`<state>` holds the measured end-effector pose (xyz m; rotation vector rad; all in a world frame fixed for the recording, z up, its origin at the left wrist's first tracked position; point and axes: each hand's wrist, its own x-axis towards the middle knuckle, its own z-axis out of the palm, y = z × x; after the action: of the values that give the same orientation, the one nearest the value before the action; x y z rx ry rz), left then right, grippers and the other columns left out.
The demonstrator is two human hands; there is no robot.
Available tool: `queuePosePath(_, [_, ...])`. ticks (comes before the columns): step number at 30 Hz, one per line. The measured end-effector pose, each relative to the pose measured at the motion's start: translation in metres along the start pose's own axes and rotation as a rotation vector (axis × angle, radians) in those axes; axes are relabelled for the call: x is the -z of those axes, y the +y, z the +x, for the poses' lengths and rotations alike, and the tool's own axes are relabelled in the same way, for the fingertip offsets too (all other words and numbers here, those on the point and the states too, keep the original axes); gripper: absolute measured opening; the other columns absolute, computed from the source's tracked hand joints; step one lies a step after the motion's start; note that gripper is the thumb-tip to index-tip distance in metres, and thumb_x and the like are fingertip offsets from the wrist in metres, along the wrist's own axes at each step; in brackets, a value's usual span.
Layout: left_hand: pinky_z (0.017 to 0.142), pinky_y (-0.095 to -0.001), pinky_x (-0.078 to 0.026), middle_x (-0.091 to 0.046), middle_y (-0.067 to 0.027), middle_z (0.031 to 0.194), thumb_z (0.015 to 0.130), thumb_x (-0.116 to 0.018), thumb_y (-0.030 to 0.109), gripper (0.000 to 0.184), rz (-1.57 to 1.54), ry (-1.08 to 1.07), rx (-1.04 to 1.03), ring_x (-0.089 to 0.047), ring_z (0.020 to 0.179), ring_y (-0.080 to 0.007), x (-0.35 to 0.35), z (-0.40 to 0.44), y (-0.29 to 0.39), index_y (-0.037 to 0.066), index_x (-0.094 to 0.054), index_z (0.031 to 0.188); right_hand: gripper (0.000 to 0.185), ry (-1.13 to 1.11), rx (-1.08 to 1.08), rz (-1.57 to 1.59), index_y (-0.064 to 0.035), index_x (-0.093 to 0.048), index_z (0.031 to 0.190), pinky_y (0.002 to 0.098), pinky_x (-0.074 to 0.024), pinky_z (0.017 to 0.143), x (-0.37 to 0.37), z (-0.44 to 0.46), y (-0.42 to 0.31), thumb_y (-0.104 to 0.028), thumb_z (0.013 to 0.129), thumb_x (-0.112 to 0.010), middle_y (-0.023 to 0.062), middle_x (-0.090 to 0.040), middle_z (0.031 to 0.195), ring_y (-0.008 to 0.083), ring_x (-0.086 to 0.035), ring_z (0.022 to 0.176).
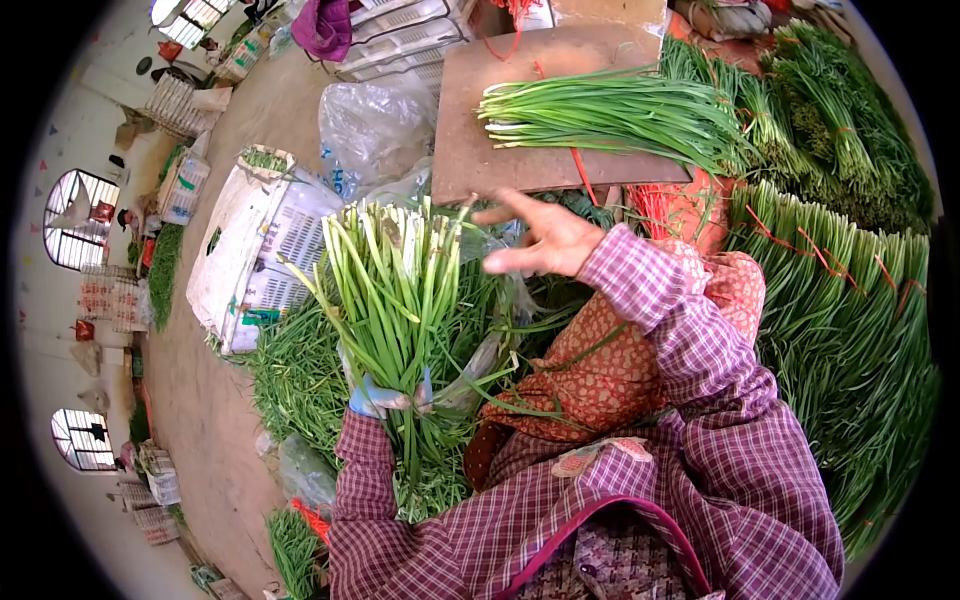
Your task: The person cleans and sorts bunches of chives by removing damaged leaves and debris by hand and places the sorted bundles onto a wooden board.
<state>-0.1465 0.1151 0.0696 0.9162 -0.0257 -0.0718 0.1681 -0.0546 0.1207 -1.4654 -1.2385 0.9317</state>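
My left hand [382, 398], in a blue glove, is closed around a bunch of garlic chives [390, 290] and holds it upright with the pale stem ends at the top. My right hand [548, 238] is bare, with its fingers spread, just right of those stem ends. No item shows in its grasp. Beyond it, another bundle of garlic chives [610, 108] lies across a brown board [465, 120], with a red tie [583, 175] hanging at the board's near edge.
Loose greens [300, 370] are heaped below the left hand, beside a white plastic crate [270, 240]. Clear plastic bags [370, 130] lie behind. Tied chive bundles [830, 340] are stacked at right. Red ties [655, 208] hang by the board. A patterned cloth [590, 385] covers my lap.
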Motion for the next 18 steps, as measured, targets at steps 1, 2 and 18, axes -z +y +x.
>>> queuePosePath(1, [0.053, -0.0390, -0.050, -0.060, -0.0128, 0.077, 0.076, -0.074, 0.010, 0.046, 0.047, 0.058, 0.042, -0.060, 0.063, -0.0253, 0.000, -0.003, 0.001, -0.001, -0.053, 0.116, 0.086, -0.040, -0.031, 0.072, -0.0083, -0.025, 0.145, 0.0358, -0.0542, 0.073, -0.007, 0.003, -0.002, -0.039, 0.080, -0.073, 0.0179, -0.049, 0.136, 0.0220, -0.066, 0.080])
queuePosePath(2, [0.052, -0.0402, -0.049, -0.057, -0.0124, 0.073, 0.073, -0.075, 0.011, 0.053, 0.095, 0.117, 0.082, -0.057, 0.058, -0.0246, 0.001, -0.005, 0.001, 0.000, -0.051, 0.119, 0.060, -0.095, 0.012, 0.149, -0.0075, -0.042, 0.136, 0.0296, -0.0541, 0.067, -0.011, 0.005, -0.003, -0.031, 0.086, -0.067, 0.0144, -0.060, 0.121, 0.0150, -0.063, 0.071])
queuePosePath(18, [0.069, -0.0307, -0.057, -0.069, -0.0137, 0.087, 0.064, -0.083, 0.011, 0.043, 0.312, 0.546, 0.155, -0.067, 0.076, -0.0199, -0.007, -0.014, 0.003, -0.003, -0.065, 0.101, 0.036, 0.534, 0.378, -0.612, -0.0077, -0.063, 0.093, 0.0371, -0.0533, 0.062, -0.005, -0.009, -0.011, -0.041, 0.081, -0.068, 0.0075, -0.065, 0.078, 0.0268, -0.065, 0.070])
